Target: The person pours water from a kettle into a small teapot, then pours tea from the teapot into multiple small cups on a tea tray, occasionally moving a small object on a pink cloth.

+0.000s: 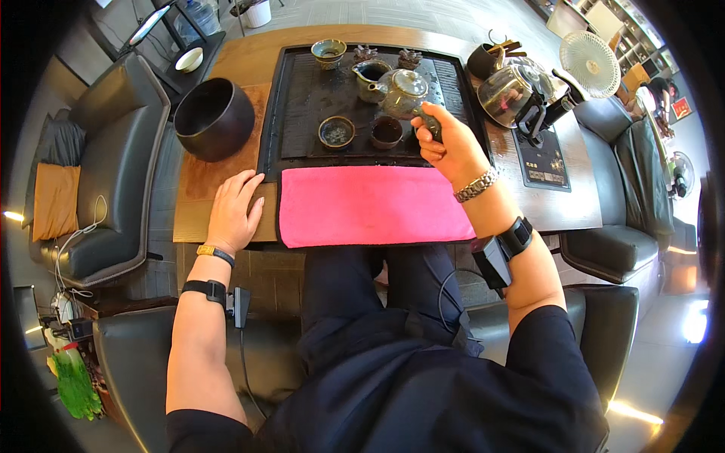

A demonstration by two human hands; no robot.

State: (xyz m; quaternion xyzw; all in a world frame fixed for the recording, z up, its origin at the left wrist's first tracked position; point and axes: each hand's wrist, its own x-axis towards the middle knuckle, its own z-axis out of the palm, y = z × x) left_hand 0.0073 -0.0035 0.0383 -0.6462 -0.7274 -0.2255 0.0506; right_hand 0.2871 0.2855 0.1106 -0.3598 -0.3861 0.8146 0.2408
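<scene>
My right hand grips the side handle of a small lidded teapot, its spout pointing left over a spouted pitcher. Whether liquid flows between them I cannot tell. Both are over a dark tea tray. Nearer to me on the tray are a cup with a strainer-like inside and a dark cup. A patterned bowl and two small dark figurines are at its far side. My left hand lies on the table edge, holding nothing, left of a pink towel.
A large dark bowl stands on a brown cloth at the left. Right of the tray are a glass kettle, a black holder with wooden tools and a hot plate. Beyond them is a white fan. A person is at the far right.
</scene>
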